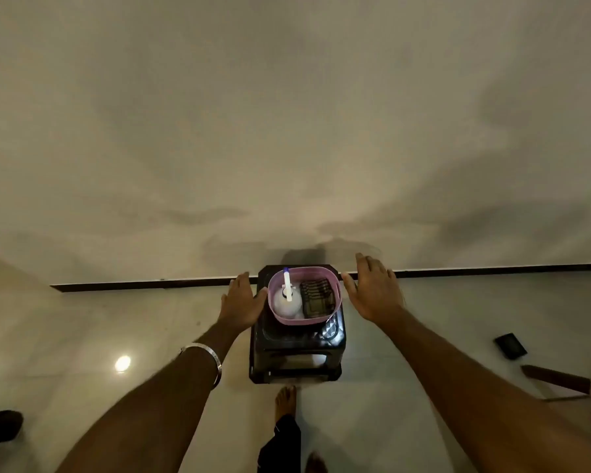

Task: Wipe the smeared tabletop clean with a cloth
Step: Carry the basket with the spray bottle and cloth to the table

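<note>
Both hands, left [241, 300] and right [374, 290], hung open beside the basket [335, 285]; the folded cloth [316, 298] inside looked soft, light, best pinched at its top edge.

Left hand [241, 298] and right hand [372, 288] flanking pink basket [335, 288], on black stool [297, 356]

Two hands show, the left hand [241, 302] and the right hand [374, 290], with one bangle [205, 353] on the left wrist and two bare feet, one foot [285, 401] near the stool and another at the near edge. There is one black stool [296, 356] carrying one pink basket [277, 317], which holds one white bottle [287, 300] and one dark cloth [316, 298]. On the floor to the right lie one small black thing [510, 345] and one brown strip [556, 378].
</note>
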